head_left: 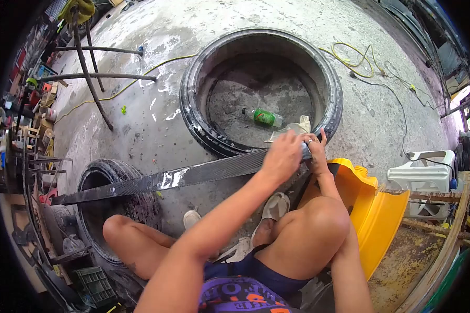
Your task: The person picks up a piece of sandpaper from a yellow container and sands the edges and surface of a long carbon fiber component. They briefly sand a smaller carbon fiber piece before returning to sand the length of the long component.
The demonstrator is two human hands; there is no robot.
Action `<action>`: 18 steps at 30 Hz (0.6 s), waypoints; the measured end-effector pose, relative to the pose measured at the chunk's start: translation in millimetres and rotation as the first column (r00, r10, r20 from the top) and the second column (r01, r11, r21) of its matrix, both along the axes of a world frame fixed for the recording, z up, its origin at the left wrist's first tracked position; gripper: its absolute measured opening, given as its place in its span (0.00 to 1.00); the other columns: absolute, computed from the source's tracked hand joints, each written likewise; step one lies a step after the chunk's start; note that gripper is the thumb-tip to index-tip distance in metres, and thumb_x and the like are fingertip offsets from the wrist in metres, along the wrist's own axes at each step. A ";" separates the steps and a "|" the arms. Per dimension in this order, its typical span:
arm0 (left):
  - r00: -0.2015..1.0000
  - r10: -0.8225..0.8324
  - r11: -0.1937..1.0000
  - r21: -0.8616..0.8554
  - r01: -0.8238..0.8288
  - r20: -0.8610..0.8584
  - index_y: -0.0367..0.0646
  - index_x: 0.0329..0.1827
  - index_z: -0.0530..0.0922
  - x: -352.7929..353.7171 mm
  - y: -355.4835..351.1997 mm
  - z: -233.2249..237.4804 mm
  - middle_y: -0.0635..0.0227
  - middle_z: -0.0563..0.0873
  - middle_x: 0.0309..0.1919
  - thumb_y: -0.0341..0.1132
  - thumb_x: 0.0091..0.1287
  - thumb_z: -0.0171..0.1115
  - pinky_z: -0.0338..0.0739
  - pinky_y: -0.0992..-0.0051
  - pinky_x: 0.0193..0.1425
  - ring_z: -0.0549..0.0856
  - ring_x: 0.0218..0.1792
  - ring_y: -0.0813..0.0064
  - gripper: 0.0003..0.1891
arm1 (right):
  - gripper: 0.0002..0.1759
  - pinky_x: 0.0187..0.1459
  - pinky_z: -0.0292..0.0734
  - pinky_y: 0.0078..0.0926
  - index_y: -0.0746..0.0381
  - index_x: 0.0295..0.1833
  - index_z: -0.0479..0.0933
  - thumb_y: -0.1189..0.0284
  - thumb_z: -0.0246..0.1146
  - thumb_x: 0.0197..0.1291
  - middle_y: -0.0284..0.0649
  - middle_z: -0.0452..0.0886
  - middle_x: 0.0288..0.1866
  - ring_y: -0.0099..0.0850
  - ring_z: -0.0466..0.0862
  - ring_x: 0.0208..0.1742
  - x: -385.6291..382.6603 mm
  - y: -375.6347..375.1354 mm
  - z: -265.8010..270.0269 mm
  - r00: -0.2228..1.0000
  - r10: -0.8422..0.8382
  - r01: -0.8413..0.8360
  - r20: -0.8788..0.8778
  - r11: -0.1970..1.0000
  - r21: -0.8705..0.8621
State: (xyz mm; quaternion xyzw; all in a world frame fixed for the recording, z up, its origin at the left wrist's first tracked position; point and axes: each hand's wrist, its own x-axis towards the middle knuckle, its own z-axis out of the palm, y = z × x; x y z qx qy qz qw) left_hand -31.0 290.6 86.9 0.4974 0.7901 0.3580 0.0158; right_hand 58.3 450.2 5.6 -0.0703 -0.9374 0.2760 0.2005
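A long dark strip with a woven, glossy surface (209, 172) slants across the view, its right end over the rim of a big tyre (193, 112) and its left part over a smaller tyre (94, 180). My right hand (315, 148) is wrapped round the strip's right end. Bent over the strip just left of it is my left hand (284, 151), its fingers blurred; whether they hold anything cannot be made out. A crumpled whitish cloth (300, 127) lies by the tyre's rim, near a green-labelled bottle (266, 117) inside the tyre.
Right of my knee is a yellow panel (373, 208), with a white plastic stool (425, 172) beyond. A metal stand (86, 68) is at the upper left. A yellow hose (125, 89) and dark cables (397, 94) cross the floor. Shelves (42, 104) line the left.
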 end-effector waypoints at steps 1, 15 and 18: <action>0.998 0.048 0.993 0.111 -0.042 -0.050 0.35 0.48 0.77 -3.9 -23.4 -1.5 0.49 0.78 0.44 0.30 0.68 0.64 0.76 0.53 0.52 0.80 0.48 0.47 0.10 | 0.12 0.82 0.39 0.53 0.57 0.52 0.81 0.70 0.56 0.70 0.28 0.89 0.57 0.31 0.82 0.62 -0.8 0.9 6.4 1.000 0.010 -0.009 0.006 0.994 -0.106; 0.987 0.158 0.971 -0.179 -0.156 -0.006 0.36 0.42 0.76 -19.2 -65.7 15.9 0.50 0.78 0.43 0.28 0.68 0.62 0.76 0.53 0.51 0.80 0.46 0.47 0.05 | 0.14 0.82 0.39 0.53 0.49 0.49 0.86 0.69 0.67 0.56 0.28 0.87 0.48 0.34 0.80 0.63 -2.0 -2.4 16.3 0.999 -0.035 0.037 0.019 0.994 -0.102; 0.962 0.268 0.948 -0.163 -0.272 -0.050 0.37 0.42 0.75 -26.1 -79.1 6.1 0.50 0.78 0.44 0.30 0.69 0.61 0.75 0.50 0.51 0.80 0.45 0.47 0.06 | 0.14 0.82 0.39 0.54 0.48 0.49 0.86 0.68 0.67 0.56 0.30 0.87 0.49 0.34 0.80 0.64 -1.1 -3.3 17.0 0.999 -0.035 0.038 0.039 0.995 -0.088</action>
